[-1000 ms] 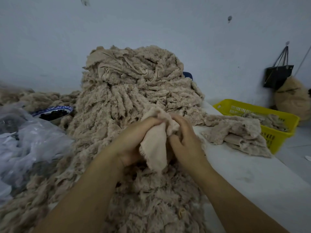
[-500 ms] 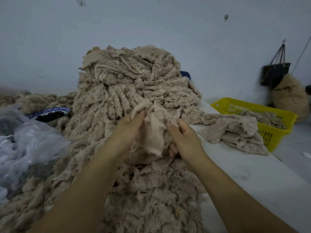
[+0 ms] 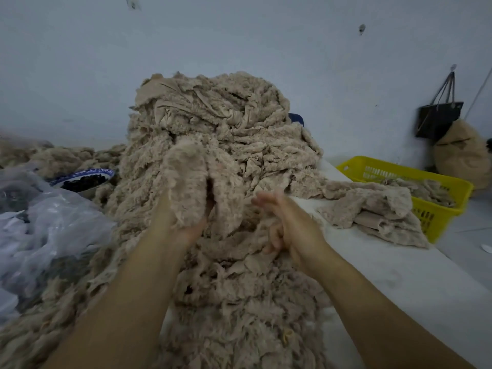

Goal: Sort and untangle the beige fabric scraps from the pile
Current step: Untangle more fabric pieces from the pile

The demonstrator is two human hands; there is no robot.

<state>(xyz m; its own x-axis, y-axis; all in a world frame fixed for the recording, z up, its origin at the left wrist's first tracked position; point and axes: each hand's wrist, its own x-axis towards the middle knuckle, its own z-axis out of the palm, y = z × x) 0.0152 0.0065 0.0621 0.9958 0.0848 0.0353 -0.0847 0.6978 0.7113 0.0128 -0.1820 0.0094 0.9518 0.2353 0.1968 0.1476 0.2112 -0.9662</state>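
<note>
Since 0.5 s ago the two hands have split. Both were on one piece then. Now only my left grip (image 3: 191,230) has it, and my right grip (image 3: 287,225) has come off to the right.

Left grip: clenched from below on a fuzzy scrap (image 3: 186,182), most of the hand hidden behind it. The scrap stands up from the hand, fleece side toward me, in front of the pile (image 3: 213,134) and overlapping its face. Can't tell if its far side is still caught in the pile.

Right grip: motion-blurred, low against the front slope of the pile, just right of the scrap. Upper fingers point forward and lower ones look curled. Can't tell whether it has any fabric.

Loose beige scraps run from the pile down to the near edge between my forearms. The white worktop (image 3: 399,275) shows bare on the right. A clear plastic bag (image 3: 40,230) sits near left, with a blue-rimmed bowl (image 3: 87,173) of dark bits past it.

A low stack of flatter scraps (image 3: 372,209) lies on the worktop to the mid-right, touching the foot of the pile. Beyond it is a yellow basket (image 3: 399,169) holding more beige pieces.

At the back is a pale wall (image 3: 239,35). Far right, a black bag (image 3: 439,118) hangs on it above a tan sack (image 3: 463,155).
</note>
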